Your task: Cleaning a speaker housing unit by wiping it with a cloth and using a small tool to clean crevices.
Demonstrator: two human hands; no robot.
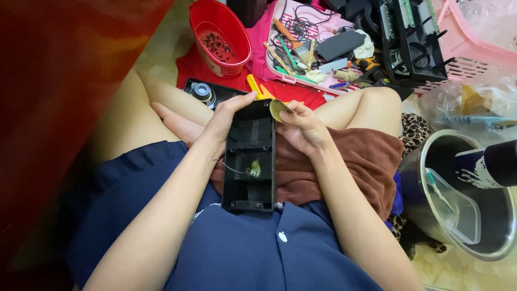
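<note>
While a person sits cross-legged on the floor, a big blurred dark red surface [59, 81] fills the left side and blocks that part of the view. Far right: pink plastic slatted basket [474, 48], with a black metal chassis frame [412, 37] leaning in front of it. Near right: round steel pot [431, 215] holding a clear plastic container [458, 213]; a dark cylinder with white print [493, 164] overlaps its rim. Brown towel [366, 156] lies over the lap. Far centre: pink tray [280, 70] cluttered with small tools, cables and a grey flat block; left of it a red oval plastic tub [219, 35] with small dark bits inside.

Black rectangular plastic housing [250, 159] rests open-side-up on the lap, between both hands, small brass-coloured part [254, 170] and a thin wire inside. Left hand [226, 121] is wrapped around its far left edge, fingers curled on the rim. Right hand [304, 126] is closed around a yellow-handled tool [257, 89] at the housing's far right corner; the tip is hidden behind the hand.
</note>
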